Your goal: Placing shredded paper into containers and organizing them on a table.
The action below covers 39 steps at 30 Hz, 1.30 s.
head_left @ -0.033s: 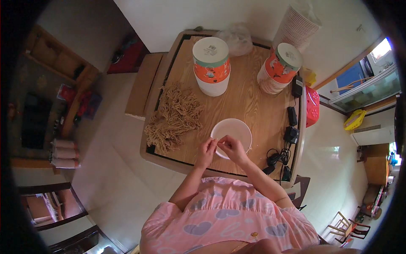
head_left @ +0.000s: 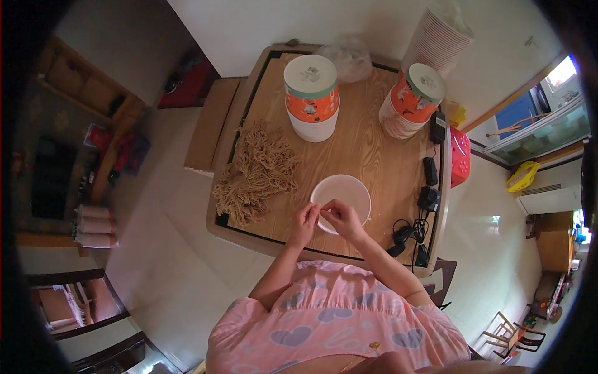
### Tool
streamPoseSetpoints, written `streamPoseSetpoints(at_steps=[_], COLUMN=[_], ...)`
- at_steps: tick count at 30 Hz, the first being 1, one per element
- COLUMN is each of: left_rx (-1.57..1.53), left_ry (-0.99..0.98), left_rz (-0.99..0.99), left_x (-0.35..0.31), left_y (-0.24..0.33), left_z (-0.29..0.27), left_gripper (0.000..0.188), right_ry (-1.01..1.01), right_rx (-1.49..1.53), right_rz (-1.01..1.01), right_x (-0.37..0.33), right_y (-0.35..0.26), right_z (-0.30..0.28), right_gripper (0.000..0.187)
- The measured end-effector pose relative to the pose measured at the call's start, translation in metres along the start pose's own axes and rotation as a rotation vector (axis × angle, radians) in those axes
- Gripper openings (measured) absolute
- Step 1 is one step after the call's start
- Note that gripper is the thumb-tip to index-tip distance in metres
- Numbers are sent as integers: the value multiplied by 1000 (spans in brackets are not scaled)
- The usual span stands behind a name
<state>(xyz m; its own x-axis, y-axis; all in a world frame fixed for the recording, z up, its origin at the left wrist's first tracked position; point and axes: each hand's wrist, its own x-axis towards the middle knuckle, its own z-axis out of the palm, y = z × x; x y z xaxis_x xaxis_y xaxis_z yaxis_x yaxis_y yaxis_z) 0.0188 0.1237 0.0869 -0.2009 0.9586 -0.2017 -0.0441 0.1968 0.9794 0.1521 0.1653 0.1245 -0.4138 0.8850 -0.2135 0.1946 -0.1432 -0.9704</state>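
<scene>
Above the near rim of a white paper bucket [head_left: 349,191], my left hand [head_left: 304,223] and my right hand [head_left: 342,218] meet with fingertips pinched close together. Whatever lies between the fingers is too small to make out. The bucket stands mouth up, and its inside looks plain white. To the left of my hands spreads a heap of tan twine cords [head_left: 258,171]. Farther back, an upside-down stack of paper buckets [head_left: 313,109] shows an orange and green print above white rims. A second such stack [head_left: 414,96] stands at the back right.
Black power adapters [head_left: 428,198] and coiled cables [head_left: 420,234] lie along the table's right edge. Against the wall leans a tall stack of white buckets [head_left: 439,37], with a clear plastic bag [head_left: 347,57] nearby. A cardboard box [head_left: 215,128] and a red plastic stool [head_left: 460,157] flank the table.
</scene>
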Motion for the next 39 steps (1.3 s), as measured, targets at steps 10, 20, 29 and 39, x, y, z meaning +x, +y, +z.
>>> streamPoseSetpoints(at_steps=[10,20,29,39], left_rx=[-143,-156,42,150], left_ry=[-113,-121,-59,98], left_rz=[-33,-148,27,137], left_x=[-1,1,9,49], left_y=[6,8,3,4], left_z=[-2,-8,-13,-29], left_gripper=[21,11,6,8], right_ry=[2,-43,1,88], right_rx=[87,36,39,40], right_rz=[-20,30,35,68], right_x=[4,6,12,48], right_y=[23,24,20,58], right_z=[0,-5,-2,5], right_gripper=[12,12,10,11])
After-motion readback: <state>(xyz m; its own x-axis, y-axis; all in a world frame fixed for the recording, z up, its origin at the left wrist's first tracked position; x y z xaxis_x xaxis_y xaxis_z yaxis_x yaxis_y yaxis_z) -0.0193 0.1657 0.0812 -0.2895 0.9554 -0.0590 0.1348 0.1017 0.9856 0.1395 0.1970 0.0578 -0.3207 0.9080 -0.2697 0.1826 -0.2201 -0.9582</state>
